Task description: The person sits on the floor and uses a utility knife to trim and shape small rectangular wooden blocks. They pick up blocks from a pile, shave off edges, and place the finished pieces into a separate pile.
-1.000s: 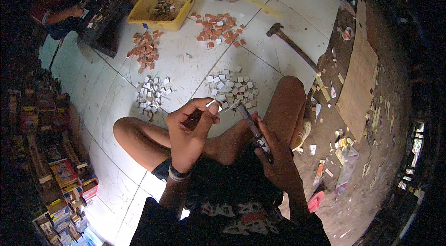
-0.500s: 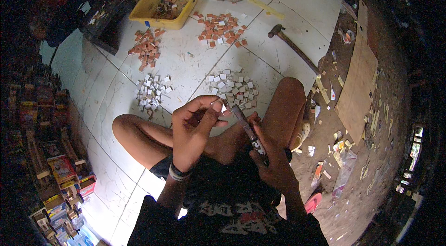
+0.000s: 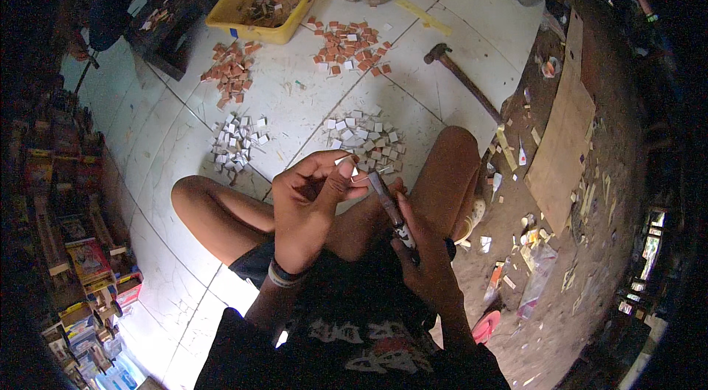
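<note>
Left hand pinches a small white box — right hand grips a dark marker.

- Two hands are seen.
- One marker is held.
- Two white piles and two reddish piles are counted on the floor.
- One yellow tray and one hammer are seen.
</note>
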### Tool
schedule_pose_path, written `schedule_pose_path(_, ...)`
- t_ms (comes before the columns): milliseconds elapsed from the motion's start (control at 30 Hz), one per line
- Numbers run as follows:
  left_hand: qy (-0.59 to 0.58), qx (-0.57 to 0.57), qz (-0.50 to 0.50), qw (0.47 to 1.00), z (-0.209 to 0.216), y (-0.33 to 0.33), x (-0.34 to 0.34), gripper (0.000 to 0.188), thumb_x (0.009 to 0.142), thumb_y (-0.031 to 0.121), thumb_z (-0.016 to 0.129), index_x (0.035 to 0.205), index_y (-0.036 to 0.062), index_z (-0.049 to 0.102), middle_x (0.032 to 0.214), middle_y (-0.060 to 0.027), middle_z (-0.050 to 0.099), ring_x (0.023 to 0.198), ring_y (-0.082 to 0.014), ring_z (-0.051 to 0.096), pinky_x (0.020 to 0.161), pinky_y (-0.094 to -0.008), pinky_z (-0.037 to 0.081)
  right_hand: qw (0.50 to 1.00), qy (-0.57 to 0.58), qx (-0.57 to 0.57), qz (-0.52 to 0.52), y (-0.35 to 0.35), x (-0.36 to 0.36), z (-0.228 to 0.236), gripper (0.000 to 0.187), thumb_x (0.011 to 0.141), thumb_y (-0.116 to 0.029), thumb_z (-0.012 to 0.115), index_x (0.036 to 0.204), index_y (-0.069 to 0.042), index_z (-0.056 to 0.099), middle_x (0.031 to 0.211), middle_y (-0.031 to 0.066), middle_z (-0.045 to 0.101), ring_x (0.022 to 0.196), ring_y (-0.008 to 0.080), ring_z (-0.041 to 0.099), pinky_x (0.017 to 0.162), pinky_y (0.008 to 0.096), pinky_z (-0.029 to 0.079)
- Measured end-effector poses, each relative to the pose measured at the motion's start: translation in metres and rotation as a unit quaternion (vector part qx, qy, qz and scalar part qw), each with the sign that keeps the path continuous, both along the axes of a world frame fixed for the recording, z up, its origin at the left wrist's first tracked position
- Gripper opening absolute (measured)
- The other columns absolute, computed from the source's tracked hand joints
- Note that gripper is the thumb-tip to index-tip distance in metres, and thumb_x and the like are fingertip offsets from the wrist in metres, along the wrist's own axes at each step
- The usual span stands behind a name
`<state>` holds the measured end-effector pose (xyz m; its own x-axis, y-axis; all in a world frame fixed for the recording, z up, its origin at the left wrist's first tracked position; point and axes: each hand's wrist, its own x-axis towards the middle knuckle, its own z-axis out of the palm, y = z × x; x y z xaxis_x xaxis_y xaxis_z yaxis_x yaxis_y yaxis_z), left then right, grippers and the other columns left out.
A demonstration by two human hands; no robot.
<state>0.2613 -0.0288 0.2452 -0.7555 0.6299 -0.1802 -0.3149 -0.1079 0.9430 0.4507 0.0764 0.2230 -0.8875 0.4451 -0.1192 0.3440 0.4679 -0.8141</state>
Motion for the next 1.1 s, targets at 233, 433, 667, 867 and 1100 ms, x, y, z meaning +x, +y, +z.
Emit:
schedule_pose_path(233, 0.003, 0.0, 0.021, 1.0, 0.002, 0.001, 0.005, 0.021, 0.104, 0.007, 0.065, 0.118, -0.008, 0.069, 0.099, -0.0142, 0.076, 0.091, -0.0198, 0.075, 0.082, -0.0324, 0.064, 1.0, -0.001, -0.014, -0.007, -0.004, 0.001, -0.001, 0.068, 0.101, -0.01, 0.059, 0.162, -0.003, 0.031, 0.157, 0.0249, 0.047, 0.14, 0.0412, 0.051, 0.117, 0.0468, 0.038)
schedule_pose_path(433, 0.014, 0.004, 0.061, 0.998, 0.001, 0.0, 0.015, 0.02, 0.103, 0.005, 0.066, 0.117, -0.0086, 0.069, 0.095, -0.0132, 0.076, 0.088, -0.0189, 0.075, 0.081, -0.0317, 0.063, 0.999, 0.013, -0.033, -0.014, -0.011, 0.0, -0.002, 0.069, 0.101, -0.009, 0.058, 0.163, -0.002, 0.029, 0.159, 0.0236, 0.046, 0.145, 0.0393, 0.048, 0.118, 0.0462, 0.037)
schedule_pose_path(667, 0.008, -0.001, 0.004, 1.0, 0.004, -0.004, -0.005, 0.019, 0.102, 0.007, 0.069, 0.114, -0.0085, 0.071, 0.095, -0.012, 0.076, 0.087, -0.017, 0.074, 0.08, -0.0304, 0.063, 1.0, -0.005, -0.023, -0.009, -0.011, -0.003, 0.01, 0.07, 0.102, -0.011, 0.059, 0.164, -0.004, 0.028, 0.16, 0.0215, 0.045, 0.142, 0.0381, 0.05, 0.117, 0.0452, 0.038)
schedule_pose_path(867, 0.024, -0.01, 0.001, 1.0, 0.0, -0.008, -0.004, 0.019, 0.102, 0.008, 0.069, 0.113, -0.0079, 0.071, 0.094, -0.0107, 0.075, 0.087, -0.0159, 0.074, 0.079, -0.0296, 0.064, 0.996, -0.063, -0.062, -0.024, -0.014, -0.002, 0.013, 0.071, 0.102, -0.013, 0.06, 0.164, -0.007, 0.029, 0.157, 0.0214, 0.048, 0.138, 0.0402, 0.053, 0.115, 0.0467, 0.039)
schedule_pose_path(1100, 0.016, -0.006, 0.02, 1.0, -0.005, -0.007, 0.002, 0.019, 0.102, 0.008, 0.069, 0.112, -0.0077, 0.071, 0.093, -0.0105, 0.075, 0.086, -0.0159, 0.074, 0.078, -0.0294, 0.063, 0.998, -0.038, -0.035, -0.023, -0.015, 0.002, 0.005, 0.069, 0.103, -0.016, 0.06, 0.164, -0.007, 0.029, 0.155, 0.0229, 0.05, 0.139, 0.0388, 0.053, 0.115, 0.0471, 0.04)
